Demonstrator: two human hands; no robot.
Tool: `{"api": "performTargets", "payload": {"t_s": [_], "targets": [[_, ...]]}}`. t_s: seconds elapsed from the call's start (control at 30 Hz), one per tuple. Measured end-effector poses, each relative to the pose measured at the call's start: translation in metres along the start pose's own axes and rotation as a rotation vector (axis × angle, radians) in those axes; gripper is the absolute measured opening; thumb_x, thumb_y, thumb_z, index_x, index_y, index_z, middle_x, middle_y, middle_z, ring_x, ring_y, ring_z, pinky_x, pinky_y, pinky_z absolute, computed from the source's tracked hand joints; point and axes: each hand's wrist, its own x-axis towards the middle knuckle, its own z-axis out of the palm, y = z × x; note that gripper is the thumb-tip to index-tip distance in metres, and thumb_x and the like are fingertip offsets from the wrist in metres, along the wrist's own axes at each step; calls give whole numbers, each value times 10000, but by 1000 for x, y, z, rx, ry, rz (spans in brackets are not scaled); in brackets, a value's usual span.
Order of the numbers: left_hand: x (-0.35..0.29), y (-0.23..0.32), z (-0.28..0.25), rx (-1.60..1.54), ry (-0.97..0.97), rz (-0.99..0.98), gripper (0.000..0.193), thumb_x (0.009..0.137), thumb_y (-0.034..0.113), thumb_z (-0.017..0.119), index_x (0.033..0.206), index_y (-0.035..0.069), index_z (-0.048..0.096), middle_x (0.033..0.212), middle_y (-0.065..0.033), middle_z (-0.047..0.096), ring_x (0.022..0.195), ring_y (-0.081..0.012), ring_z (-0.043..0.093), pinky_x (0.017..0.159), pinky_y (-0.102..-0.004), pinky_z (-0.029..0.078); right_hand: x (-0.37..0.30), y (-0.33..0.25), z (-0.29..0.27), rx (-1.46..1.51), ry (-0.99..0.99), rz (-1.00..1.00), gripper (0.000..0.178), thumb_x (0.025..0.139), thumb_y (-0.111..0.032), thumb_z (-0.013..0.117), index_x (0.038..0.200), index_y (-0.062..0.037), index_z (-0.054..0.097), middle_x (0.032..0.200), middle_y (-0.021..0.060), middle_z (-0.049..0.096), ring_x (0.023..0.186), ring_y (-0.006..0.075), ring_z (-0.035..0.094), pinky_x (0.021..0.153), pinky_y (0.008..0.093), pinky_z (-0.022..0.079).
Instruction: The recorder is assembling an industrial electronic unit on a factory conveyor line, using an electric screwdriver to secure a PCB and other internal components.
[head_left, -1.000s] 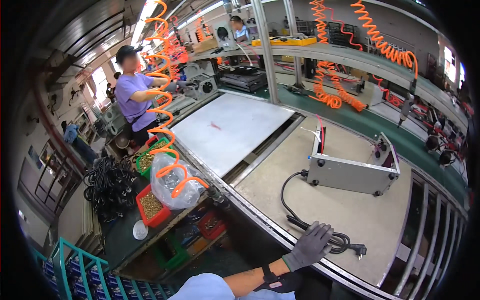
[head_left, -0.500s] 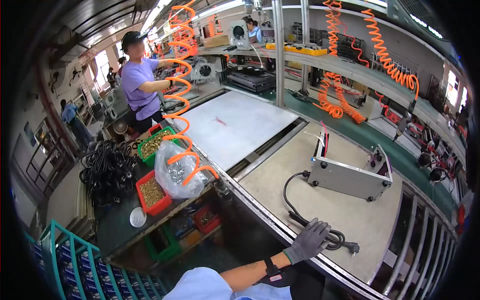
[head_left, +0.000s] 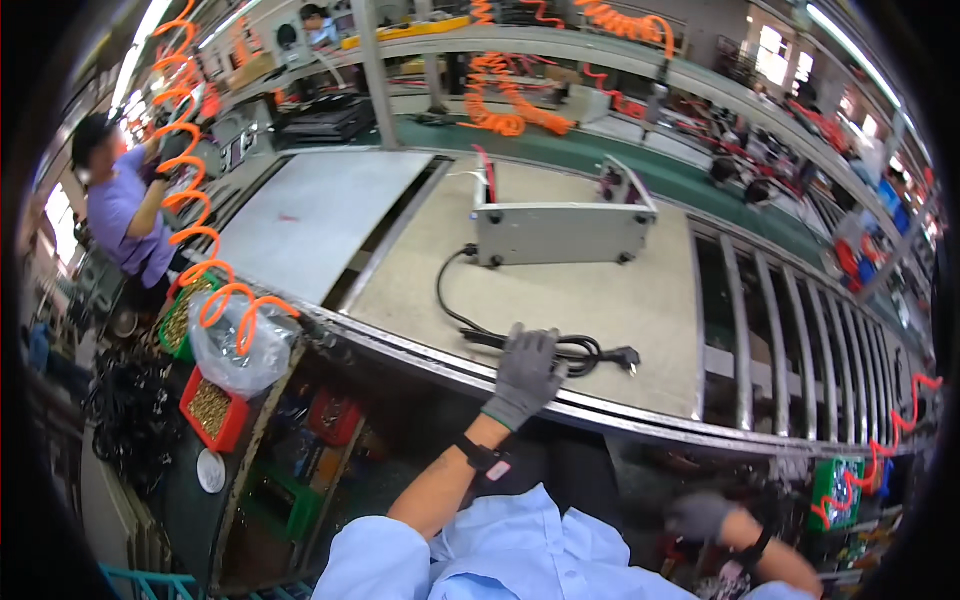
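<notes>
My left hand [head_left: 528, 372], in a grey glove, lies over the bundled part of a black power cord [head_left: 583, 352], fingers stretched across it. The cord's plug [head_left: 626, 358] points right, and its other end runs up to a grey metal housing [head_left: 560, 235]. This U-shaped housing stands on the tan board [head_left: 420, 265], with red wires [head_left: 486, 172] rising at its left end. My right hand [head_left: 705, 518], also gloved in grey, is low at the right, below the bench edge. Motion blurs its fingers, and I cannot make out anything in them.
Left of the board lies a white panel [head_left: 310, 215]. Metal rollers [head_left: 770, 340] run off to the right. A red bin [head_left: 213, 410] of brass-coloured fasteners and a plastic bag [head_left: 245, 350] sit at left. Orange coiled hoses [head_left: 185, 165] hang about. A person [head_left: 125, 205] stands far left.
My view has swung right, so the bench appears shifted left. My right hand has come into view at the lower right. The left hand stays at the cord, now nearer the bundle's left end.
</notes>
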Motion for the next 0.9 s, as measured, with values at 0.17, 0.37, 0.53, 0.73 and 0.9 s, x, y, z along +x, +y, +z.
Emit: {"api": "performTargets", "payload": {"t_s": [0.17,0.37,0.53,0.73,0.9], "targets": [[-7,-7,-10,77,-15,-7,535,801,337,713,1223,24,606,989,-139,660,975,-319,637,1092,-520,371,28,-30,-144,115,401,-193,398,923,-319,647,1254,-98,663,1142,195,696,1050,398,657,916,456,533],[-11,-9,-22,86,-153,81,764,736,566,748,1260,27,610,993,-181,646,1002,-357,620,1099,-544,348,133,-66,-233,42,1084,-596,328,911,-236,682,1185,-63,632,1144,153,681,1023,378,661,900,434,538],[-5,-6,-39,-55,-312,166,843,703,444,811,1364,25,500,1104,-169,627,1094,-347,598,1144,-554,341,238,-65,-339,-330,1399,-418,536,836,-315,748,1266,-45,578,1214,180,629,1072,374,617,934,466,490],[7,-4,-39,122,-569,157,856,676,471,846,1344,33,540,1055,-153,651,998,-343,640,942,-461,500,300,-60,-372,-371,1229,-301,485,817,-477,752,1040,-56,656,941,158,686,888,352,663,791,450,518],[3,-14,-107,-241,29,-174,703,695,301,904,1291,86,598,1018,-146,642,932,-328,657,782,-395,553,281,-49,-337,-284,1355,-357,484,795,-536,750,750,-73,617,689,128,641,653,343,648,604,452,507]]}}
